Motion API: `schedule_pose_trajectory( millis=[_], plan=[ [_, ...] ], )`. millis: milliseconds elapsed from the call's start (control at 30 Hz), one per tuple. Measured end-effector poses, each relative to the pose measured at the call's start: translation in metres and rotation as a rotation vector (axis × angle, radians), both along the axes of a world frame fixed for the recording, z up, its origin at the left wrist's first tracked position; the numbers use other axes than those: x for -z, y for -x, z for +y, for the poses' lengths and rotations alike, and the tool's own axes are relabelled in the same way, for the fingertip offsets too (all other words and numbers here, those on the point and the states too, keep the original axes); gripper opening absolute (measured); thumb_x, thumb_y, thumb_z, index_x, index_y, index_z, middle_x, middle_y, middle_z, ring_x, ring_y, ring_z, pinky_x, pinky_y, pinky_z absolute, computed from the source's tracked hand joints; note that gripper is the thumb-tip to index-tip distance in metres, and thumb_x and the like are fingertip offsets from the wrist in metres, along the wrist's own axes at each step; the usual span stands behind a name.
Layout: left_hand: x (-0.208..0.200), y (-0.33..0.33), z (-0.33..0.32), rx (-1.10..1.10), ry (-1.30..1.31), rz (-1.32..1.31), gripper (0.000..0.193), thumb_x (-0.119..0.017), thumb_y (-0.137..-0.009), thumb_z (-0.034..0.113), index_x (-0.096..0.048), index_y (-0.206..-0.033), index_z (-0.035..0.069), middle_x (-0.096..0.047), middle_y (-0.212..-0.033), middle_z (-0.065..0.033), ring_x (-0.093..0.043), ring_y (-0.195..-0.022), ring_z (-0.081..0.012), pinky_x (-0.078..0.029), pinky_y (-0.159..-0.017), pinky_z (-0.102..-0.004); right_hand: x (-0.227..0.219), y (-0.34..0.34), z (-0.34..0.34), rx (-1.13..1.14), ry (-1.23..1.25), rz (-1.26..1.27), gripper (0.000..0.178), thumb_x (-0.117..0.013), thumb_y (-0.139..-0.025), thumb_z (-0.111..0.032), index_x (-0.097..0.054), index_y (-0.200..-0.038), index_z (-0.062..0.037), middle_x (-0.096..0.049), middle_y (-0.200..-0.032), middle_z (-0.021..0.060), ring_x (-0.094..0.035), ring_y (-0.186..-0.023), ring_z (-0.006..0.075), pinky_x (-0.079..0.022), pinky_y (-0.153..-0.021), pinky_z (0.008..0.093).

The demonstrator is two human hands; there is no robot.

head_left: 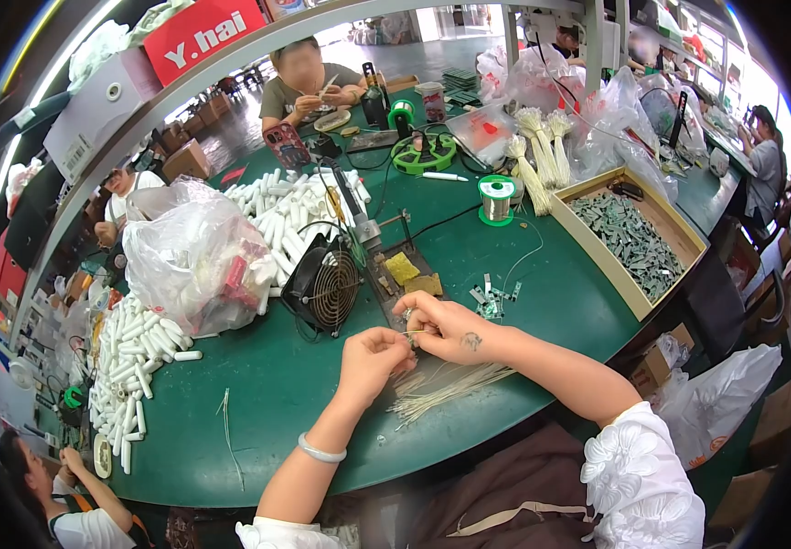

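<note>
My left hand (376, 360) and my right hand (448, 328) meet over the near part of the green table, fingertips pinched together. Between them runs a thin pale wire (416, 332); whatever sits at its end is too small to make out. Just below my hands lies a loose bundle of cream wires (450, 392). Small green circuit boards (491, 297) are scattered beyond my right hand. Beyond my fingers, yellow sponges (402, 267) sit by a soldering stand (368, 233).
A black fan (324, 285) stands left of the sponges. White plastic tubes (130, 352) lie heaped around a plastic bag (196, 261). A solder spool (496, 199) and a cardboard tray (587, 254) of circuit boards are at right. Another person (309, 87) works across the table.
</note>
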State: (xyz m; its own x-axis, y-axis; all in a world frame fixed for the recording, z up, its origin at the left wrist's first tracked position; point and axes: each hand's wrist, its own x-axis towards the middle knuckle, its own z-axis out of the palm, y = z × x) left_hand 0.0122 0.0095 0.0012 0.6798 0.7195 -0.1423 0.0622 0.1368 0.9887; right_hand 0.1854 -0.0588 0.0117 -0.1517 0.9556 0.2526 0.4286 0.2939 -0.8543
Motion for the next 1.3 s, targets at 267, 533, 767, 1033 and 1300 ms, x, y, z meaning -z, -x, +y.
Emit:
schedule_pose_trajectory(
  millis=[267, 533, 767, 1033, 1300],
  plan=[
    [0.002, -0.014, 0.007, -0.074, 0.036, 0.030, 0.009, -0.060, -0.084, 0.009, -0.061, -0.082, 0.000, -0.064, -0.073, -0.0068, -0.062, -0.060, -0.0124, -0.047, -0.055, -0.0218, 0.006, -0.005, 0.004, 0.098, -0.025, 0.028, 0.034, -0.054, -0.083, -0.008, -0.042, -0.115, -0.0015, -0.058, -0.074, 0.0077, -0.055, -0.061, 0.0182, -0.043, -0.058, 0.0316],
    [0.003, -0.022, 0.023, -0.183, 0.058, 0.076, 0.007, -0.061, -0.080, 0.010, -0.062, -0.080, 0.003, -0.064, -0.071, -0.0041, -0.057, -0.056, -0.0089, -0.043, -0.052, -0.0191, 0.011, -0.012, 0.005, 0.357, -0.056, 0.019, 0.014, -0.062, -0.080, -0.012, -0.057, -0.088, -0.0016, -0.057, -0.064, 0.0077, -0.056, -0.058, 0.0180, -0.045, -0.057, 0.0310],
    [0.001, -0.029, 0.024, -0.248, 0.115, 0.011, 0.005, -0.061, -0.079, 0.009, -0.062, -0.079, 0.003, -0.063, -0.069, -0.0039, -0.057, -0.054, -0.0089, -0.043, -0.050, -0.0193, 0.010, -0.006, 0.009, 0.409, -0.243, 0.054, 0.010, -0.065, -0.080, -0.008, -0.059, -0.079, 0.0002, -0.050, -0.062, 0.0014, -0.045, -0.054, 0.0065, -0.038, -0.049, 0.0228],
    [0.000, -0.031, 0.024, -0.277, 0.088, -0.060, 0.007, -0.062, -0.078, 0.008, -0.062, -0.079, 0.001, -0.064, -0.070, -0.0054, -0.058, -0.056, -0.0108, -0.043, -0.052, -0.0206, 0.013, -0.004, 0.013, 0.414, -0.323, 0.035, 0.011, -0.066, -0.081, -0.009, -0.060, -0.082, 0.0001, -0.053, -0.066, 0.0025, -0.046, -0.055, 0.0073, -0.039, -0.050, 0.0226],
    [-0.001, -0.030, 0.025, -0.281, 0.092, -0.088, 0.007, -0.062, -0.079, 0.008, -0.062, -0.079, 0.001, -0.064, -0.071, -0.0054, -0.058, -0.056, -0.0107, -0.043, -0.052, -0.0208, 0.007, -0.001, 0.013, 0.435, -0.292, 0.052, 0.011, -0.065, -0.080, -0.010, -0.061, -0.083, -0.0002, -0.056, -0.066, 0.0079, -0.052, -0.058, 0.0170, -0.043, -0.055, 0.0288]
  ],
)
